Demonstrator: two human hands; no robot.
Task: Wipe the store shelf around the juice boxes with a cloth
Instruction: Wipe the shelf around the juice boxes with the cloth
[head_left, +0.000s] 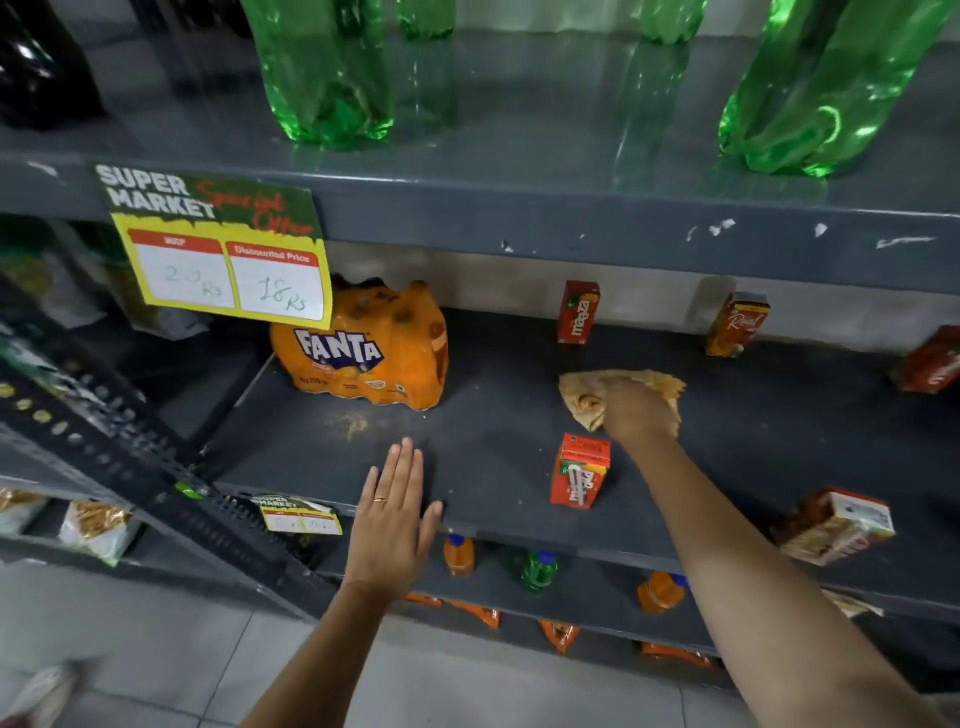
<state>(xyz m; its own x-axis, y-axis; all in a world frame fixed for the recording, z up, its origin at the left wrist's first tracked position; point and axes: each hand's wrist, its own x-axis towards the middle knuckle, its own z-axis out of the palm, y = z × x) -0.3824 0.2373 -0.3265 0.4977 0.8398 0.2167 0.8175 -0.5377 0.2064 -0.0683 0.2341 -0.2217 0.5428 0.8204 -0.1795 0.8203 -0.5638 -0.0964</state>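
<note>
The right hand (636, 410) presses a bunched tan cloth (587, 397) onto the dark grey shelf (493, 457), fingers curled around the fabric, just behind a red juice box (579, 470) standing near the front edge. Other juice boxes stand along the back wall (578, 312) (736, 325), with one lying tilted at the right front (836, 525), and a shrink-wrapped Fanta pack (363, 348) sits to the left. The left hand (392, 525) hovers flat at the shelf's front edge, fingers straight and pressed together, thumb out, holding nothing
</note>
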